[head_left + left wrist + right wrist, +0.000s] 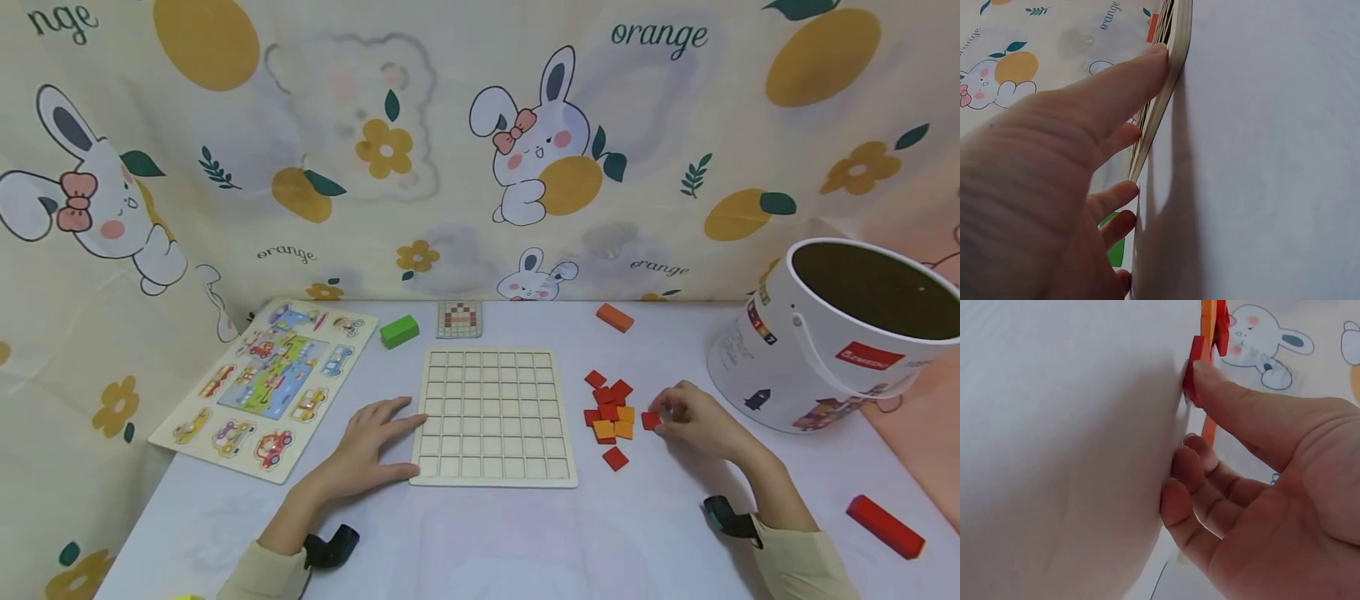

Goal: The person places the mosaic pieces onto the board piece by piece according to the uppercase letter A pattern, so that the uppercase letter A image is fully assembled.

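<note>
A pale wooden grid board point(491, 417) lies flat at the table's middle. My left hand point(386, 437) rests flat against its left edge with straight fingers; in the left wrist view the thumb of this hand point(1141, 119) presses the board's rim point(1169, 69). To the right of the board is a small pile of red and orange square tiles point(611, 410). My right hand point(666, 417) pinches one red tile point(650, 421) at the pile's right side. In the right wrist view the thumb tip sits on that red tile point(1194, 369), with the other fingers curled on the table.
A vehicle puzzle board point(270, 387) lies at the left. A green block point(399, 331), a pattern card point(459, 319) and an orange block point(615, 317) lie behind the grid. A tilted white bucket point(772, 358) stands at the right, and a red block point(885, 527) lies near the front right.
</note>
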Motion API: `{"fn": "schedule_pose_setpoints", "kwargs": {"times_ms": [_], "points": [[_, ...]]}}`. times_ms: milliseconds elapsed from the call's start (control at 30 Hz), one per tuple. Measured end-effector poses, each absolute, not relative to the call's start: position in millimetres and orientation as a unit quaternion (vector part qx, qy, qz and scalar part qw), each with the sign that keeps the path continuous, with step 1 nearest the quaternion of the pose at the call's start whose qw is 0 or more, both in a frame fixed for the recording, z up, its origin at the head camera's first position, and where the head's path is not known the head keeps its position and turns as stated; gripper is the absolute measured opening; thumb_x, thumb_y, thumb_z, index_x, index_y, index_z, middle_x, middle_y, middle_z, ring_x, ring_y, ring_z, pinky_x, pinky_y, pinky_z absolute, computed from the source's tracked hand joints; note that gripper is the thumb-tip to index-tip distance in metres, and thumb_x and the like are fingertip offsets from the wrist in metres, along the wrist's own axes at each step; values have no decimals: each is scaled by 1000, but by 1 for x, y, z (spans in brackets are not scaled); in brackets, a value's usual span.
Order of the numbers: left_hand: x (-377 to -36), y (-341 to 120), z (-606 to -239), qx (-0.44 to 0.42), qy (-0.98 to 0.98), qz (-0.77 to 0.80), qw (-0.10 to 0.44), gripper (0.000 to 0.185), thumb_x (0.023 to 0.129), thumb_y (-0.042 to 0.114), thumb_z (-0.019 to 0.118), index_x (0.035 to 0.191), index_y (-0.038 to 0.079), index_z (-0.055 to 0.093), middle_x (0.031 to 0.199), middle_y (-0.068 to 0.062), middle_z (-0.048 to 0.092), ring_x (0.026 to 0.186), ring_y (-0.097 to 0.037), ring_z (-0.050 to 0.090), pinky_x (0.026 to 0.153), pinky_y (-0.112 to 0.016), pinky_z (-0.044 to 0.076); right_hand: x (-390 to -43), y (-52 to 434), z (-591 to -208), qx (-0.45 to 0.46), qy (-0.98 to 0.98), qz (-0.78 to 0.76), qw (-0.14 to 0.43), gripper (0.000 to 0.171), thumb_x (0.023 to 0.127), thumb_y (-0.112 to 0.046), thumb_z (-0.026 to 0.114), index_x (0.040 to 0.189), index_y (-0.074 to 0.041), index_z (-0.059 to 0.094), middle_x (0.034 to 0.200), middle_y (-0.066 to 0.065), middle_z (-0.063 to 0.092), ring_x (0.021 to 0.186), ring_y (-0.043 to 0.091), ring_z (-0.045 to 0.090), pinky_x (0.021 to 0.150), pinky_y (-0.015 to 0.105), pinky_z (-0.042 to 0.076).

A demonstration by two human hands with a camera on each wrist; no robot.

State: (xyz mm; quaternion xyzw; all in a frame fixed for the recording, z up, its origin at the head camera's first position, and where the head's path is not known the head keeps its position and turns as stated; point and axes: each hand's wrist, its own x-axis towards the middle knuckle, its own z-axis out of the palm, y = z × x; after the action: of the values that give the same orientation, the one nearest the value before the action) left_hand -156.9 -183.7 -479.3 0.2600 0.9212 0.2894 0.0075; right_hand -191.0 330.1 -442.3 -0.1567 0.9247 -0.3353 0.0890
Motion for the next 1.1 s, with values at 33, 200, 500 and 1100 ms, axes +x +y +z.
{"fn": "schedule_pose_setpoints", "kwargs": {"times_ms": [33, 200, 500, 1100], "points": [[-157, -184, -479, 261, 921, 290, 6, 69, 83, 52, 75, 141, 19, 57, 155, -16, 38, 140, -42, 30, 110, -67, 17, -191, 330, -442, -156, 924, -337, 92, 20, 85, -4, 77, 101, -3, 66, 94, 7, 56, 85, 22, 50, 67, 21, 48], [-157, -184, -481, 263, 920, 289, 5, 69, 82, 51, 76, 141, 20, 57, 156, -14, 37, 140, -39, 30, 110, -66, 18, -194, 330, -441, -164, 917, -350, 102, 19, 86, -3, 76, 98, -4, 61, 92, 3, 63, 83, 21, 54, 72, 21, 51], [-157, -185, -482, 255, 918, 305, 22, 71, 79, 52, 78, 140, 23, 58, 159, -7, 35, 141, -36, 28, 108, -63, 16, -228, 291, -425, -161, 898, -400, 91, 25, 91, -5, 70, 114, 3, 64, 94, 10, 64, 80, 24, 59, 68, 28, 55], [-155, -183, -483, 254, 903, 345, 36, 61, 71, 52, 85, 122, 28, 61, 161, -10, 31, 145, -38, 21, 109, -61, 10, -310, 124, -444, -241, 858, -440, 110, 17, 89, 2, 68, 106, 3, 71, 81, 10, 66, 69, 18, 57, 63, 28, 46]]}}
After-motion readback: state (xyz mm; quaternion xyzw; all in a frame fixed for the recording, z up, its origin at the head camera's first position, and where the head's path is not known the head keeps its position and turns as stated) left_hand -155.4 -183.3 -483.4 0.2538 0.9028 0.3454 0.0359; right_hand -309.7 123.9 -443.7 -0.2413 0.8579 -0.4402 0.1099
